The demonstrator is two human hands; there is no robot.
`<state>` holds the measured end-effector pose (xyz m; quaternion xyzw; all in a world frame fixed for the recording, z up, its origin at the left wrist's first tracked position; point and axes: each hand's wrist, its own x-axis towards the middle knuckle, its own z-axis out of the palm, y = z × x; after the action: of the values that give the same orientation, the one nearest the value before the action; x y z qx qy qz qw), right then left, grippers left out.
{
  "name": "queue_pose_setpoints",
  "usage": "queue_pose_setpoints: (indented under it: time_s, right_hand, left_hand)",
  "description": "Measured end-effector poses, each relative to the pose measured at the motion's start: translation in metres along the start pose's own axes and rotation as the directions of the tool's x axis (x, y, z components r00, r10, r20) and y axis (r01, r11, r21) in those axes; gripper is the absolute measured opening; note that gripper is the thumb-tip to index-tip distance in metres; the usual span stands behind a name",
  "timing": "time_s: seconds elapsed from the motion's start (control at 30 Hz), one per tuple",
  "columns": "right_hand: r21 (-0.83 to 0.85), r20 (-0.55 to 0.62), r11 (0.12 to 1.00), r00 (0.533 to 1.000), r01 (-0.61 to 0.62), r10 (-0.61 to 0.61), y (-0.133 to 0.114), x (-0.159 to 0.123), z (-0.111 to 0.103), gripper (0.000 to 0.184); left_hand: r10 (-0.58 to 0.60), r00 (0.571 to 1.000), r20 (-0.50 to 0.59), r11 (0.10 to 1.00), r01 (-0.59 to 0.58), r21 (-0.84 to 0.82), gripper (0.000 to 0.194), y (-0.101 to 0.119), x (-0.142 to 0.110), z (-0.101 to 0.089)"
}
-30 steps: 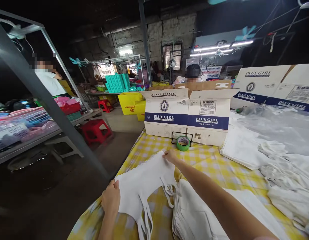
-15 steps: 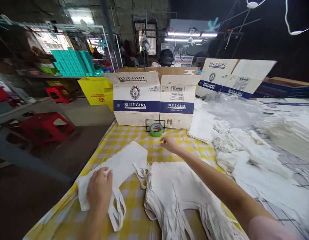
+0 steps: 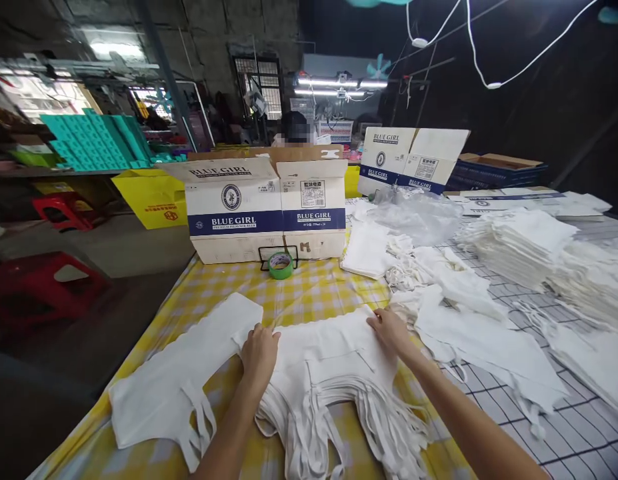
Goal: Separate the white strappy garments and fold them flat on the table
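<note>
A stack of white cloth aprons with ties [image 3: 329, 373] lies in front of me on the yellow checked tablecloth [image 3: 309, 293]. My left hand [image 3: 259, 351] rests on the stack's upper left corner with its fingers bent down on the cloth. My right hand [image 3: 390, 330] lies at the stack's upper right corner, fingers pressed onto the top piece. A single white apron [image 3: 189, 373] is spread flat to the left of the stack, with neither hand touching it.
An open Blue Girl carton [image 3: 266, 210] stands at the table's far edge with a green tape roll [image 3: 281, 265] before it. Loose white cloth pieces [image 3: 469, 313] and folded stacks [image 3: 523, 243] fill the right side. A person [image 3: 295, 128] sits behind the carton. Red stools [image 3: 39, 287] stand left.
My view has swung right. My left hand left the single apron and moved to the stack; my right hand pulled back from near the tape roll to the stack's right corner.
</note>
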<state>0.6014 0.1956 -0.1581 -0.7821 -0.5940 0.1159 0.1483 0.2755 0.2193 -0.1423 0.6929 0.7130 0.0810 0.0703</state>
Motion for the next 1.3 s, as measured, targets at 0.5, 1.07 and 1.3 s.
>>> queue_pose_setpoints:
  time_s: [0.5, 1.07, 1.3]
  right_hand:
    - [0.230, -0.272, 0.966, 0.946, -0.115, 0.178, -0.004, -0.007, 0.024, 0.037]
    - [0.409, -0.482, 0.901, 0.872, 0.141, 0.082, 0.001, -0.008, 0.029, 0.030]
    - [0.431, -0.251, 0.896, 0.939, -0.109, 0.235, 0.000, -0.007, 0.023, 0.020]
  left_hand:
    - [-0.149, 0.977, 0.155, 0.986, 0.158, -0.050, 0.015, 0.002, 0.037, -0.003]
    - [0.066, 0.994, -0.087, 0.997, -0.063, 0.040, 0.024, 0.018, 0.030, -0.004]
    - [0.188, 0.950, -0.248, 0.979, -0.202, -0.030, 0.027, 0.031, 0.020, -0.012]
